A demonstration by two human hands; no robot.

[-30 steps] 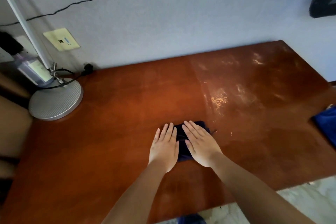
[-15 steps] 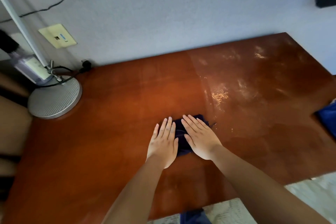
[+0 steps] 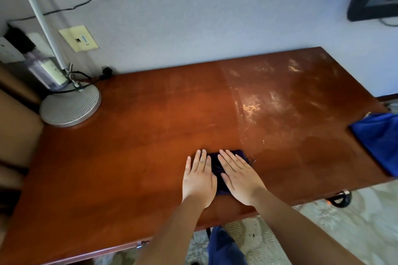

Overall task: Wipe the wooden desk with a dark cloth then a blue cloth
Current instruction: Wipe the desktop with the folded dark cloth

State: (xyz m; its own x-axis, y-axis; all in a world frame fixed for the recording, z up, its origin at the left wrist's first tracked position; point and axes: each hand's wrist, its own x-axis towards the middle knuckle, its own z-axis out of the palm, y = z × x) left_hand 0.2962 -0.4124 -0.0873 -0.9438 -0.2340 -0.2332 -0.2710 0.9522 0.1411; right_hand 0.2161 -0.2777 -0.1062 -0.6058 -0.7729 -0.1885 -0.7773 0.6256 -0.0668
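Both grips flat, left hand [image 3: 199,180], right hand [image 3: 240,175], pressing dark cloth [image 3: 217,165], long axis running away from the person

Person's body as seen from the head view: two bare forearms, no sleeves visible up to the frame edge. Left hand [image 3: 199,178] and right hand [image 3: 241,175] bare, without gloves; no rings, watch or bands can be made out. Below the desk edge, a leg in blue trousers [image 3: 224,247], fabric plain, slightly creased
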